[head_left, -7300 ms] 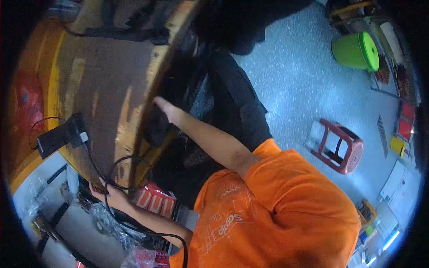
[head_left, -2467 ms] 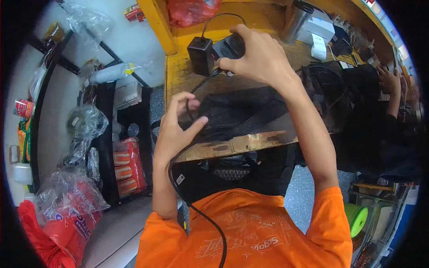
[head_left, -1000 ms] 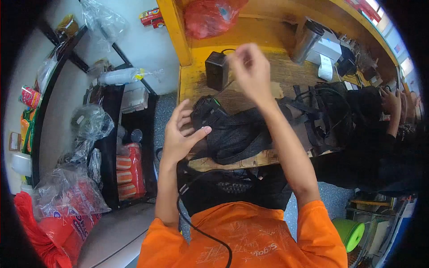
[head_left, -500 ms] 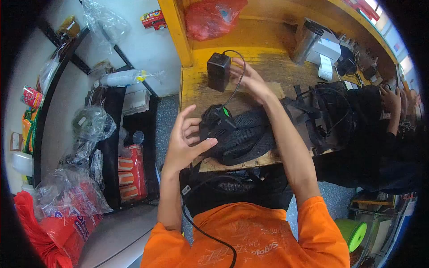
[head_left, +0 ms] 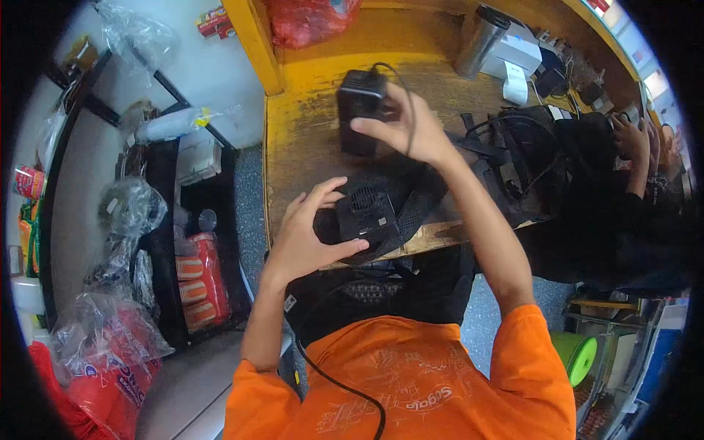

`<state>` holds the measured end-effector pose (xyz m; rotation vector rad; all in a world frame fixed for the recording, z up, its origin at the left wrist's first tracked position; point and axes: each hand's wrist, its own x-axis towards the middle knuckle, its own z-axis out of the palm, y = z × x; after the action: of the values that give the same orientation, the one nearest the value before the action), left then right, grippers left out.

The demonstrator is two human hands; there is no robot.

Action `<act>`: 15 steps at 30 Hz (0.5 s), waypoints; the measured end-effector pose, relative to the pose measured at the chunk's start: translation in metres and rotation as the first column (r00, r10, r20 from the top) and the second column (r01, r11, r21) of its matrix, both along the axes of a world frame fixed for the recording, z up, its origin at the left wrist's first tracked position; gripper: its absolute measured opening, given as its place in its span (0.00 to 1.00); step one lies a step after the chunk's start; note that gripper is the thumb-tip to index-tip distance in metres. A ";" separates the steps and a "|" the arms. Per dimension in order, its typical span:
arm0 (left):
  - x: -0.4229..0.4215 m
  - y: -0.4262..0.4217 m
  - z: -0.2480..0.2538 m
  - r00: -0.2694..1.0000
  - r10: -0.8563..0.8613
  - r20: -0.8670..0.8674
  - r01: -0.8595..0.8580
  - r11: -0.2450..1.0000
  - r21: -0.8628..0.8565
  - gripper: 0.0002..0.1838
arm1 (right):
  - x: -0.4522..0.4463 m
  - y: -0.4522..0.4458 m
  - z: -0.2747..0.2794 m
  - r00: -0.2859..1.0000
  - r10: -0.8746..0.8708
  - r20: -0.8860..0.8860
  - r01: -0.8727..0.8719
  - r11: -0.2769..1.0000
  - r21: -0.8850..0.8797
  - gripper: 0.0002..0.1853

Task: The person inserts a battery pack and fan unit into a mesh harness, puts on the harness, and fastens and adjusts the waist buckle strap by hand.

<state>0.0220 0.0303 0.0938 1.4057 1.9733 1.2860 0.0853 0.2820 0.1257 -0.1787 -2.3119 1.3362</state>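
My right hand (head_left: 411, 125) is wrapped around the right side of a black box (head_left: 358, 110) above the wooden desk (head_left: 301, 132), its thumb across the front. A thin black cable loops from the box's top past my fingers. Lower down, my left hand (head_left: 308, 238) curves round the left side of a black device with a round vent (head_left: 369, 213), thumb along its lower edge and fingers at its upper left. That device rests on a black mesh bag (head_left: 418, 216) near the desk's front edge. Blur softens my right hand.
A metal tumbler (head_left: 480, 42) and a white printer with paper (head_left: 513, 59) stand at the desk's back right. A red plastic bag (head_left: 312, 22) lies at the back. Another person's hand (head_left: 632, 139) is at the right. Shelves with wrapped goods are left; a green bin (head_left: 576, 358) is lower right.
My right hand has come onto the black box, which now looks lifted and nearer. The black device has turned, showing its round vent where the green-marked side was. My left hand stays beside it.
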 end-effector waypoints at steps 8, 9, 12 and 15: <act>-0.004 0.001 -0.005 0.992 -0.090 -0.090 0.082 0.993 -0.082 0.48 | 0.059 0.001 -0.007 0.970 0.119 0.213 -0.173 0.952 0.252 0.38; -0.004 0.000 -0.006 0.988 -0.097 -0.119 0.087 0.992 -0.086 0.48 | 0.061 0.000 -0.007 0.959 0.111 0.262 -0.174 0.957 0.232 0.39; -0.005 -0.002 -0.008 0.985 -0.105 -0.140 0.090 0.990 -0.111 0.49 | 0.058 0.007 -0.001 0.933 0.165 0.320 -0.234 0.953 0.191 0.40; -0.004 -0.003 -0.004 0.994 -0.106 -0.028 0.101 0.985 -0.139 0.48 | 0.048 0.010 0.015 0.888 0.239 0.393 -0.342 0.915 0.216 0.38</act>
<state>0.0176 0.0273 0.0900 1.4520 1.9438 1.0665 0.1334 0.2921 0.1404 0.0261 -2.9093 1.1636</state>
